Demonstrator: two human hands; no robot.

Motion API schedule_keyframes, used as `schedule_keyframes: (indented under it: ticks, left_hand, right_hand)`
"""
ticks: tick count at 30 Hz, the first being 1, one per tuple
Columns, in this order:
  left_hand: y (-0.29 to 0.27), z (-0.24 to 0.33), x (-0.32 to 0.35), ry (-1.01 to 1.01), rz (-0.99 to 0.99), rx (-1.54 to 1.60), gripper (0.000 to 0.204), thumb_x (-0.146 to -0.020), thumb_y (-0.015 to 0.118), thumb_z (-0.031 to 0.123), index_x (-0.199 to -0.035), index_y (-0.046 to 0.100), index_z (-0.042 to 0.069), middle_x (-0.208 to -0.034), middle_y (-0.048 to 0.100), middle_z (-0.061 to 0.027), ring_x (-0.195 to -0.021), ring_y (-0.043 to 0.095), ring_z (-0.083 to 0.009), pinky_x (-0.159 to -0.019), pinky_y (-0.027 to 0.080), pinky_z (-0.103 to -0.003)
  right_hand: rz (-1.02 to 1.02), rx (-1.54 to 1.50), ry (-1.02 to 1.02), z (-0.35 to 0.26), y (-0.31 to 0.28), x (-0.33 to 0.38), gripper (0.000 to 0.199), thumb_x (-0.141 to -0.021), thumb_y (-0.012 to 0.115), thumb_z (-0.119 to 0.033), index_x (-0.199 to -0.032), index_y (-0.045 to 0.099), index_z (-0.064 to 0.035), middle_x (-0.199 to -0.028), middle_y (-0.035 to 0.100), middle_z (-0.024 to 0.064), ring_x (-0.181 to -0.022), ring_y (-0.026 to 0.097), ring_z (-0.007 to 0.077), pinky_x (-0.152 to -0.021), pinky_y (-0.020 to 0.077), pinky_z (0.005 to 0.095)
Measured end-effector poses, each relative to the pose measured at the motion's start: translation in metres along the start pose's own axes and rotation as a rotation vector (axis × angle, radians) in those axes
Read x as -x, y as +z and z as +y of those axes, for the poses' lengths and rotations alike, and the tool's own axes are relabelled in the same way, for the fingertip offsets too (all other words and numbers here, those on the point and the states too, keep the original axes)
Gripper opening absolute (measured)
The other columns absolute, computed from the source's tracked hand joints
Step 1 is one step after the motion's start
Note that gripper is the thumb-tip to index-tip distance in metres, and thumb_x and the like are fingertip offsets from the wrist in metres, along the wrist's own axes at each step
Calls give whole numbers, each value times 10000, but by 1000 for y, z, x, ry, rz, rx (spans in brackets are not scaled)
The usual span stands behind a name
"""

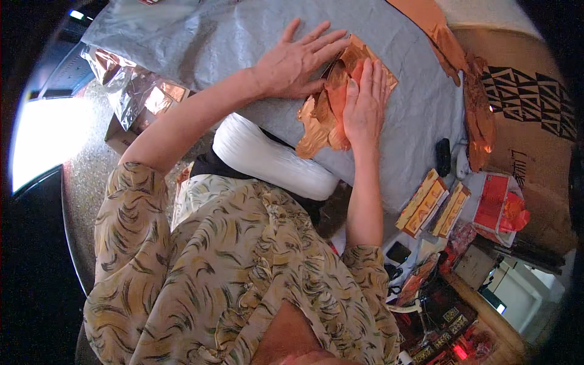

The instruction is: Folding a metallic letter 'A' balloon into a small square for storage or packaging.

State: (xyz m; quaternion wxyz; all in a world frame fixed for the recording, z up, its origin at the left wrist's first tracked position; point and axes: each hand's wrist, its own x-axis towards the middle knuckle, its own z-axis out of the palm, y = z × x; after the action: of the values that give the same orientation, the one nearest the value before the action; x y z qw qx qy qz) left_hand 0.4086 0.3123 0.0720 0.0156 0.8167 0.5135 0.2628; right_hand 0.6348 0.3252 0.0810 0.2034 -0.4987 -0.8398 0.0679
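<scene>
A piece of shiny gold and orange foil-like paper (325, 118) lies on the grey sheet covering the table (413, 115). Its near left edge is ragged, while its far right part has straight edges. My left hand (298, 64) is spread at its far left side, thumb touching it and fingertips reaching its upper edge. Flat on its right half rests my right hand (365, 103), fingers outstretched and held side by side. Neither hand grips anything. What lies beneath my right palm is hidden. A thick white bundle of strands (267, 155) sits across my lap, below the table edge.
Crumpled silver foil or film (115, 73) and a box (125, 131) stand at the left. Larger orange-brown sheets (480, 121) hang along the right edge. Two patterned packs (423, 204), a black object (443, 157), a red-and-white bag (493, 204) and a large cardboard box (517, 61) lie beyond my right arm.
</scene>
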Motion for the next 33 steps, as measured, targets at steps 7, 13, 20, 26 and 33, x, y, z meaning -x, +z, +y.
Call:
schedule_keyframes:
  ticks: [7, 13, 20, 26, 33]
  left_hand:
    - [-8, 7, -1, -11, -12, -24, 1055, -796, 805, 460, -1660, 268, 183, -1689, 352, -88, -1579, 281, -327, -1241, 161, -677]
    - [-11, 16, 9, -71, -30, -32, 1196, -702, 860, 566, -1662, 261, 180, -1684, 350, -104, -1581, 268, -332, -1243, 162, -667]
    - [-6, 14, 14, -125, -3, 37, 1136, -693, 866, 550, -1615, 332, 157, -1735, 252, -69, -1614, 185, -324, -1247, 145, -668]
    - [-19, 20, 17, -21, -21, 86, 686, -868, 749, 567, -1347, 593, 102, -1682, 359, -70, -1590, 248, -349, -1221, 151, -706]
    - [1, 2, 8, -16, 25, 55, 498, -1040, 570, 406, -1476, 578, 166, -1652, 430, 26, -1592, 262, -266, -1231, 92, -715]
  right_hand:
    - [6, 12, -5, 2, 0, -1, 614, -1117, 407, -378, -1630, 319, -53, -1670, 312, 247, -1562, 270, 407, -1278, 181, 542]
    - [13, 19, -11, 2, 1, 0, 617, -1108, 427, -399, -1615, 353, -55, -1675, 320, 229, -1560, 272, 412, -1263, 202, 577]
    - [33, 21, -39, 1, 1, 0, 601, -1116, 422, -372, -1612, 346, -40, -1644, 340, 268, -1537, 306, 426, -1260, 234, 534]
    - [34, 7, -35, 2, 0, -2, 602, -1112, 429, -352, -1613, 335, -32, -1644, 346, 254, -1532, 317, 419, -1263, 228, 527]
    - [19, 1, -20, 1, -1, -2, 602, -1104, 437, -322, -1623, 324, -39, -1669, 319, 230, -1550, 291, 400, -1275, 204, 511]
